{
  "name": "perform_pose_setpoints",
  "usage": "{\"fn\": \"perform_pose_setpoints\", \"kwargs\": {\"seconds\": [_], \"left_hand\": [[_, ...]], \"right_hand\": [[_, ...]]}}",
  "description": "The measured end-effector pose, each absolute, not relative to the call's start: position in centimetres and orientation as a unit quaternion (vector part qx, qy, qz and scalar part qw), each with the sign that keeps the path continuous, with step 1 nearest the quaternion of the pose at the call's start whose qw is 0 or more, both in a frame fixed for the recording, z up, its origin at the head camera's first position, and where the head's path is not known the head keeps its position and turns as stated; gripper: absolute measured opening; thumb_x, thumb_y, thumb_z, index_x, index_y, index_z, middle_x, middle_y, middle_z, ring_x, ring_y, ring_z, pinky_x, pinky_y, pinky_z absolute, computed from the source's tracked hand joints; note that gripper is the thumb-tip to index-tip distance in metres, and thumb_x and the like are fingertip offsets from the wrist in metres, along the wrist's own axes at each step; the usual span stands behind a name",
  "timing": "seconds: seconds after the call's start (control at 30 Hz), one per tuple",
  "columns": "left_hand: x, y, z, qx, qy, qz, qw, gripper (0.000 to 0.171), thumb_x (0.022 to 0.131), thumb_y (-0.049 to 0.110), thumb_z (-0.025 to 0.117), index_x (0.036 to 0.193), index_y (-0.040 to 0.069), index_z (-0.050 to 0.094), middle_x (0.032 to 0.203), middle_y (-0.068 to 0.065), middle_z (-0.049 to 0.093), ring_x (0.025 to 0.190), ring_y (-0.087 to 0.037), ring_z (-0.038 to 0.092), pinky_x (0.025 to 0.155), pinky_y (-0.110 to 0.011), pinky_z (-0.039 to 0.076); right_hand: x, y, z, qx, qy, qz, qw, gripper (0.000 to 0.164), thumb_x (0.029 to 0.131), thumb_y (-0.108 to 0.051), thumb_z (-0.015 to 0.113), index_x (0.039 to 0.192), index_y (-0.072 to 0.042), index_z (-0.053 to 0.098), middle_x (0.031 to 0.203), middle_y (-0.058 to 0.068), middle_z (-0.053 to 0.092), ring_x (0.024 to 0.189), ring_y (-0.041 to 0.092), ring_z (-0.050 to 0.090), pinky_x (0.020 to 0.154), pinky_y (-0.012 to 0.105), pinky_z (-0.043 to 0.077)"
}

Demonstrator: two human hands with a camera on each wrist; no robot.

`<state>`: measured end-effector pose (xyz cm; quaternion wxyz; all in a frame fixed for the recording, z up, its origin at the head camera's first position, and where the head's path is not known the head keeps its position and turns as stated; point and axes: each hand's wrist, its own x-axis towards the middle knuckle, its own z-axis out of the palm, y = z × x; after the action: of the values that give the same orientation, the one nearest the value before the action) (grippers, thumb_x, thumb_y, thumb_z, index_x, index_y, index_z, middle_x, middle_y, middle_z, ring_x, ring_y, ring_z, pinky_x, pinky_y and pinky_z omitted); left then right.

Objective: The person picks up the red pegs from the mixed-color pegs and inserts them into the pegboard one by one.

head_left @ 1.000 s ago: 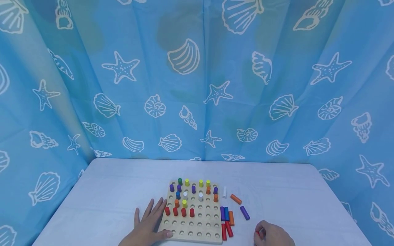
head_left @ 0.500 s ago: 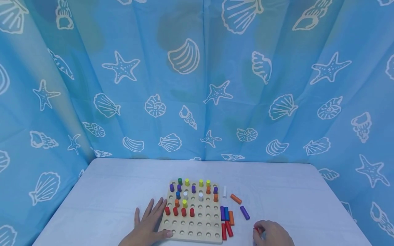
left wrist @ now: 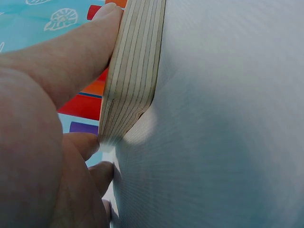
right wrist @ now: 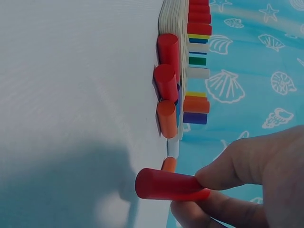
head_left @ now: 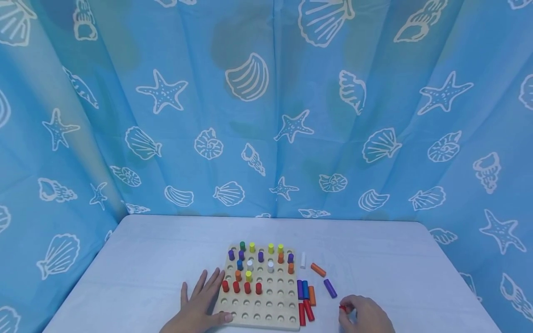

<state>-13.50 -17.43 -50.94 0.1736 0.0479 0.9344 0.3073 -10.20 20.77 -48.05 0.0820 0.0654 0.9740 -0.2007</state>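
A wooden pegboard (head_left: 263,311) lies on the table with several coloured pegs upright in its holes, among them a row of red pegs (head_left: 247,288). My left hand (head_left: 196,309) rests spread along the board's left side, its thumb (left wrist: 76,52) over the near corner. In the left wrist view the layered board edge (left wrist: 133,57) shows close to that thumb. To the right of the board, my right hand (head_left: 367,316) pinches a red peg (right wrist: 166,185) between thumb and fingers. The right wrist view shows this peg's free end pointing away from the fingertips.
Beside the board's right edge lie two red pegs (head_left: 302,314), an orange peg (head_left: 312,296), a blue peg (head_left: 306,290) and a purple peg (head_left: 300,290). Farther out are a white peg (head_left: 303,260), another orange peg (head_left: 318,270) and another purple peg (head_left: 330,288). A blue curtain (head_left: 266,208) hangs behind.
My right hand has shifted slightly left toward the board with the red peg, and its fingers have moved a little around it. My left hand stays on the board.
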Motion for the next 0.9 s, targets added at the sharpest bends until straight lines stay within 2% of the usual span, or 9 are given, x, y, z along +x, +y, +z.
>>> {"fn": "perform_pose_setpoints", "kwargs": {"seconds": [0.17, 0.43, 0.67, 0.9], "left_hand": [[-13.5, -17.5, -51.0, 0.052, 0.936, 0.304, 0.17, 0.114, 0.072, 0.071, 0.074, 0.159, 0.012, 0.03, 0.165, -0.015, 0.025, 0.152, -0.045, 0.0, 0.106, -0.074, -0.02], [-13.4, -17.5, -51.0, 0.051, 0.935, 0.305, 0.172, 0.115, 0.071, 0.072, 0.074, 0.159, 0.011, 0.031, 0.164, -0.016, 0.025, 0.152, -0.046, 0.001, 0.106, -0.074, -0.02], [-13.3, -17.5, -51.0, 0.054, 0.936, 0.304, 0.17, 0.115, 0.072, 0.072, 0.074, 0.159, 0.011, 0.03, 0.164, -0.016, 0.025, 0.151, -0.046, 0.001, 0.105, -0.075, -0.02], [-13.5, -17.5, -51.0, 0.049, 0.935, 0.304, 0.175, 0.114, 0.073, 0.072, 0.073, 0.159, 0.013, 0.029, 0.165, -0.014, 0.025, 0.152, -0.045, 0.0, 0.106, -0.074, -0.02]], "right_hand": [[-10.0, 20.4, -47.8, 0.057, 0.974, -0.212, 0.056, 0.018, 0.083, -0.02, 0.077, 0.095, -0.008, 0.073, 0.075, -0.006, 0.059, 0.07, 0.014, 0.052, 0.064, 0.036, 0.05], [-10.3, 19.4, -47.3, 0.073, 0.97, -0.215, 0.083, 0.023, 0.085, -0.021, 0.077, 0.101, -0.005, 0.072, 0.079, -0.003, 0.06, 0.07, 0.017, 0.051, 0.064, 0.037, 0.049], [-10.3, 18.7, -47.0, 0.06, 0.973, -0.214, 0.063, 0.02, 0.085, -0.02, 0.077, 0.1, -0.007, 0.072, 0.08, -0.002, 0.061, 0.07, 0.016, 0.051, 0.065, 0.037, 0.051], [-10.4, 18.3, -46.8, 0.055, 0.974, -0.214, 0.057, 0.019, 0.085, -0.02, 0.078, 0.1, -0.01, 0.072, 0.081, -0.004, 0.061, 0.07, 0.014, 0.05, 0.064, 0.034, 0.048]]}}
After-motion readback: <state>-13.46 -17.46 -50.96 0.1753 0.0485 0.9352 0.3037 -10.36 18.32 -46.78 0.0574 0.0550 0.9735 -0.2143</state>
